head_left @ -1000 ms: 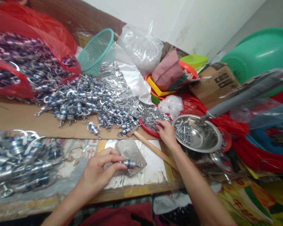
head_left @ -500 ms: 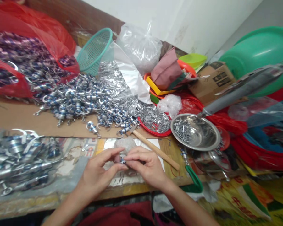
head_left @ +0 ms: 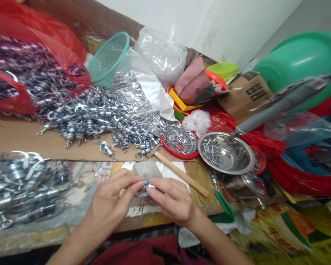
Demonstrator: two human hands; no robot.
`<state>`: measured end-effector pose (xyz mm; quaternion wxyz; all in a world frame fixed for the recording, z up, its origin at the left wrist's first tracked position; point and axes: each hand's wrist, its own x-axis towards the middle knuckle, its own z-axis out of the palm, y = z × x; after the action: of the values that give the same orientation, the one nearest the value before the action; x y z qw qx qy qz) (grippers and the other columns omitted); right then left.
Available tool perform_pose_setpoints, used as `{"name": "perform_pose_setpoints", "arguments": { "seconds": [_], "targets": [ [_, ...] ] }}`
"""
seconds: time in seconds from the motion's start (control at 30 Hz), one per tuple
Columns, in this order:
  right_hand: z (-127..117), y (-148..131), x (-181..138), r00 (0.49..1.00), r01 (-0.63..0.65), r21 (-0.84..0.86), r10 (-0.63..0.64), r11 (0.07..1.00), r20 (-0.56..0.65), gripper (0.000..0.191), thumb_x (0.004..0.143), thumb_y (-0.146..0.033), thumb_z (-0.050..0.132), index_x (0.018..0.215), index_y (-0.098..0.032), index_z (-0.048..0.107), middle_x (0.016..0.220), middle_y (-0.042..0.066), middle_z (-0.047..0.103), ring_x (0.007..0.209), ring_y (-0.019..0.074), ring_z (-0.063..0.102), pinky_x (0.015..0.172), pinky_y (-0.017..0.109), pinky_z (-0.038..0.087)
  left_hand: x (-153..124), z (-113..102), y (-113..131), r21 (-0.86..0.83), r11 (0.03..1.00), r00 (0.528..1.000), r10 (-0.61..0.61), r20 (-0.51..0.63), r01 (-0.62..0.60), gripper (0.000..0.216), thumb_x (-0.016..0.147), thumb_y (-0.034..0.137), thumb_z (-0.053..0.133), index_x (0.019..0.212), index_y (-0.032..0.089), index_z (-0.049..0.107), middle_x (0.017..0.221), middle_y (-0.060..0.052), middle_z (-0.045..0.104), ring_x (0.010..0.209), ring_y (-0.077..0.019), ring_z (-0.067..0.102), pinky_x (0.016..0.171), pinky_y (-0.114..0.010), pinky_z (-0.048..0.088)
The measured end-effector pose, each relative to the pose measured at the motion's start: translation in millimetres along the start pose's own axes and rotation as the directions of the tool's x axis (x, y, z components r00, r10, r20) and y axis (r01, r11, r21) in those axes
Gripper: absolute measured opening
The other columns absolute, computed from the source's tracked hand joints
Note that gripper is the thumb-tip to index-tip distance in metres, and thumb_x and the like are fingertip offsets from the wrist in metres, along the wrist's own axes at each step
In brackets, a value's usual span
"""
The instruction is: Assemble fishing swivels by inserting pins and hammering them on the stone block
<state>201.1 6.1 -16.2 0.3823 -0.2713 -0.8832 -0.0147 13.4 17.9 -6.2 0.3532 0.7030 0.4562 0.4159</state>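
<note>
In front of a grey block (head_left: 146, 169), my hands meet over a small blue-and-silver metal fitting (head_left: 147, 185). My right hand (head_left: 172, 198) pinches it between thumb and fingers. My left hand (head_left: 110, 198) is closed at its other side, thumb and index tips together at the piece; the fingers hide part of it. Just beyond my right hand lies a wooden-handled hammer (head_left: 182, 175). A single similar fitting (head_left: 107, 150) with a hook and ring rests on the cardboard.
Heaps of blue-and-silver fittings (head_left: 91, 114) fill the back left; more (head_left: 19, 184) lie at front left. A red dish (head_left: 179, 152) holds small metal plates, and a steel bowl (head_left: 245, 170) holds pins. A grey tool (head_left: 281, 101) slants over the bowl. A green handle (head_left: 226, 209) lies right.
My left hand's fingers have closed in, thumb and index coming together at the fitting. My right hand has turned slightly, showing more of the fitting and the grey block.
</note>
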Motion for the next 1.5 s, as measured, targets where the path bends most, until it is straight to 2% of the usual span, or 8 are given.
{"name": "perform_pose_setpoints", "arguments": {
  "seconds": [0.13, 0.37, 0.5, 0.67, 0.87, 1.13, 1.3, 1.5],
  "targets": [
    [2.2, -2.0, 3.0, 0.994, -0.099, 0.058, 0.101, 0.993, -0.03, 0.025, 0.08, -0.004, 0.048, 0.097, -0.013, 0.064, 0.094, 0.013, 0.068, 0.084, 0.0168, 0.065, 0.07, 0.026, 0.054, 1.3, -3.5, -1.0, -0.009, 1.0, 1.0, 0.019, 0.016, -0.019, 0.014, 0.078, 0.02, 0.056, 0.072, 0.021, 0.068, 0.08, -0.002, 0.065, 0.077, -0.0165, 0.06, 0.07, -0.021, 0.043],
    [8.3, -14.5, 7.3, 0.928, -0.339, 0.317, 0.371, 0.886, -0.044, 0.018, 0.077, -0.011, 0.059, 0.091, -0.014, 0.069, 0.085, 0.012, 0.069, 0.074, 0.0151, 0.066, 0.065, 0.022, 0.055, -2.1, -4.4, -3.9, -0.236, 0.896, 0.922, -0.337, 0.191, 0.377, 0.016, 0.072, 0.032, 0.062, 0.081, 0.021, 0.069, 0.08, -0.002, 0.072, 0.076, -0.0202, 0.063, 0.069, -0.026, 0.049],
    [0.3, -8.1, 15.4, 0.839, -0.54, 0.382, 0.513, 0.75, 0.179, 0.013, 0.077, -0.021, 0.062, 0.084, -0.017, 0.072, 0.074, 0.005, 0.07, 0.066, 0.0138, 0.065, 0.06, 0.022, 0.053, -6.1, 1.1, -6.8, -0.435, 0.744, 0.862, -0.454, 0.227, 0.507, 0.049, 0.061, 0.028, 0.072, 0.107, 0.019, 0.058, 0.086, -0.003, 0.071, 0.082, -0.0208, 0.064, 0.073, -0.028, 0.051],
    [-11.2, 63.9, 20.4, 0.6, -0.734, -0.302, 0.789, 0.608, 0.13, 0.024, 0.086, -0.023, 0.048, 0.101, -0.025, 0.066, 0.101, 0.002, 0.068, 0.092, 0.0127, 0.062, 0.082, 0.023, 0.047, -1.5, -0.5, -12.0, -0.52, 0.647, 0.83, -0.446, 0.335, 0.558, 0.053, 0.067, 0.027, 0.069, 0.114, 0.021, 0.045, 0.083, 0.0, 0.066, 0.083, -0.0171, 0.062, 0.076, -0.026, 0.048],
    [-0.9, 139.9, 19.0, 0.465, -0.738, -0.499, 0.878, 0.454, 0.112, 0.031, 0.07, -0.004, 0.055, 0.097, -0.015, 0.066, 0.097, 0.015, 0.067, 0.097, 0.0296, 0.06, 0.084, 0.039, 0.044, 5.3, -0.5, -15.7, -0.501, 0.63, 0.798, -0.381, 0.468, 0.594, 0.045, 0.07, 0.025, 0.065, 0.107, 0.022, 0.04, 0.076, 0.002, 0.06, 0.075, -0.0167, 0.062, 0.072, -0.03, 0.046],
    [-14.0, 150.5, 19.1, 0.461, -0.828, -0.331, 0.885, 0.453, 0.061, 0.025, 0.069, -0.006, 0.055, 0.091, -0.01, 0.068, 0.099, 0.016, 0.065, 0.097, 0.0265, 0.06, 0.086, 0.035, 0.043, 5.6, -2.0, -27.8, -0.589, 0.493, 0.768, -0.418, 0.485, 0.64, 0.046, 0.062, 0.018, 0.073, 0.096, 0.024, 0.043, 0.079, 0.002, 0.061, 0.073, -0.0152, 0.062, 0.071, -0.031, 0.047],
    [-16.8, 93.5, 19.8, 0.473, -0.877, -0.042, 0.875, 0.479, 0.102, 0.023, 0.08, -0.022, 0.052, 0.093, -0.01, 0.066, 0.076, 0.008, 0.07, 0.065, 0.0154, 0.066, 0.062, 0.027, 0.052, 6.1, -1.7, -31.8, -0.598, 0.483, 0.769, -0.408, 0.492, 0.639, 0.044, 0.062, 0.016, 0.073, 0.094, 0.023, 0.043, 0.079, 0.003, 0.062, 0.073, -0.0144, 0.062, 0.07, -0.03, 0.047],
    [7.0, 13.9, 26.9, 0.673, -0.738, 0.357, 0.668, 0.573, 0.317, 0.008, 0.068, -0.012, 0.065, 0.066, -0.017, 0.071, 0.062, 0.0, 0.068, 0.057, 0.011, 0.061, 0.054, 0.02, 0.047, 6.9, -1.5, -30.4, -0.582, 0.496, 0.764, -0.387, 0.517, 0.645, 0.04, 0.066, 0.017, 0.07, 0.095, 0.023, 0.043, 0.077, 0.002, 0.063, 0.073, -0.0156, 0.063, 0.071, -0.031, 0.047]
  ]
}}
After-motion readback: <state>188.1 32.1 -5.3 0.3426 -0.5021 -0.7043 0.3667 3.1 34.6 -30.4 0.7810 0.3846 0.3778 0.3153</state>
